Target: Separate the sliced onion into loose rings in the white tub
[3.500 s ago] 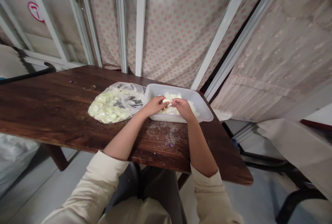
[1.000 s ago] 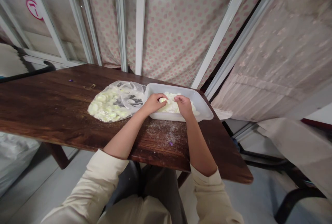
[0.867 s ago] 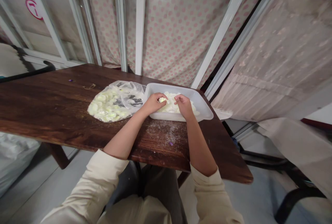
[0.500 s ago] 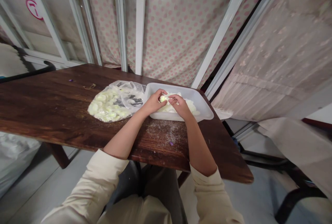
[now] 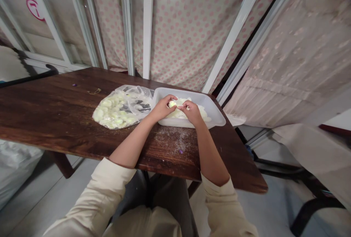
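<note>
My left hand [image 5: 163, 108] is curled over the white plastic tub, its thumb and fingers closed around a small pale yellow, ruffled flower-like piece [image 5: 172, 104]. Just to the right, my right hand [image 5: 191, 111] has its thumb and fingertips pinched together close to the edge of that piece. What lies between those fingertips is too small to make out. Below both hands, the tub [image 5: 218, 118] holds a heap of white, petal-like pieces [image 5: 202, 112]. A clear plastic bag [image 5: 116, 111] full of similar pale yellow-green pieces lies left of the tub, close against it.
The dark wooden table [image 5: 55, 112] carries white specks and a small purple bit [image 5: 181, 151] near its front edge. A thin tan loop [image 5: 94, 91] lies behind the bag. Polka-dot curtains [image 5: 186, 32] hang behind the table. A large plastic sack [image 5: 18, 167] stands at lower left.
My right fingertips have shifted slightly and drawn together in a tighter pinch. My left hand keeps its hold on the flower-like piece. Tub and bag stay put.
</note>
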`<state>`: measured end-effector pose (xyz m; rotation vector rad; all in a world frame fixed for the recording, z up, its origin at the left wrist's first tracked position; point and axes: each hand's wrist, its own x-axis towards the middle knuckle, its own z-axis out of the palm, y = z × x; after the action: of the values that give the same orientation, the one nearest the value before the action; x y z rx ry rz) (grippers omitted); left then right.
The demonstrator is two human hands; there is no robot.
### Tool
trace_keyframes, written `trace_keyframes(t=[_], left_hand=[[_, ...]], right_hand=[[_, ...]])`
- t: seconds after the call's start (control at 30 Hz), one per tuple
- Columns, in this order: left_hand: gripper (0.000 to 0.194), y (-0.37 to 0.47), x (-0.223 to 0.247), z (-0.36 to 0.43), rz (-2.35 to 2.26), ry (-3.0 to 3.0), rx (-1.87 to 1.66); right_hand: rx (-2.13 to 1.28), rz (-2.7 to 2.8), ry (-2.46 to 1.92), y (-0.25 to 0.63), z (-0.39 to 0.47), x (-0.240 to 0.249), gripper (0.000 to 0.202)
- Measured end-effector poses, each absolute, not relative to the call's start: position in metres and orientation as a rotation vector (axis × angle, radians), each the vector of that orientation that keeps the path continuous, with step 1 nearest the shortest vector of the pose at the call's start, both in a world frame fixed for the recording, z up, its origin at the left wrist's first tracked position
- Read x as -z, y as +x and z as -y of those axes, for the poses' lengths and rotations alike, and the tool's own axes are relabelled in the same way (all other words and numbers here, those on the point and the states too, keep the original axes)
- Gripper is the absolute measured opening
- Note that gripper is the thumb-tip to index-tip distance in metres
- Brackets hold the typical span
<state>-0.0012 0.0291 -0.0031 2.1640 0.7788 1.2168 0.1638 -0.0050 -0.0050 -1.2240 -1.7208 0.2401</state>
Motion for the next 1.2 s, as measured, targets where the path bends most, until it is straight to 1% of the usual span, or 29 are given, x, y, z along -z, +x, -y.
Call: trace_keyframes(t=[0.2,0.37,0.5,0.63,0.77,0.93,1.03,1.2], left_hand=[[0.029,-0.0008,0.0042,-0.0327,-0.822,2.16,-1.234],[0.028,-0.0009,0.0049,-0.0335,-0.83,2.154,-1.267],[0.028,-0.0007,0.0042,-0.0325,-0.834,2.153,-1.259],[0.029,-0.0006,0.0041,-0.032,-0.81,2.149,-1.252],[0.031,-0.0004,0.0045,-0.0313,-0.837,2.115,-1.213],[0.035,0.0002,0.004,-0.0309,-0.874,2.048,-1.186],[0.037,0.0008,0.0033,-0.0309,-0.888,1.974,-1.099],[0.032,0.0009,0.0025,-0.0298,-0.837,1.925,-1.031]], right_hand=[[-0.273,1.66,-1.239,0.164,0.0053,0.0068,0.032],[-0.279,1.507,-1.293,0.1655,0.0043,0.0067,0.039],[-0.198,1.468,-1.385,0.164,0.0075,0.0043,0.031],[-0.09,1.675,-1.372,0.1611,0.0104,0.0034,0.029],[-0.156,1.749,-1.256,0.1629,0.0073,0.0044,0.017],[-0.16,1.682,-1.252,0.1668,0.0039,0.0057,0.018],[-0.143,1.616,-1.326,0.1674,0.0047,0.0061,0.019],[-0.146,1.481,-1.503,0.1673,0.0051,0.0073,0.023]])
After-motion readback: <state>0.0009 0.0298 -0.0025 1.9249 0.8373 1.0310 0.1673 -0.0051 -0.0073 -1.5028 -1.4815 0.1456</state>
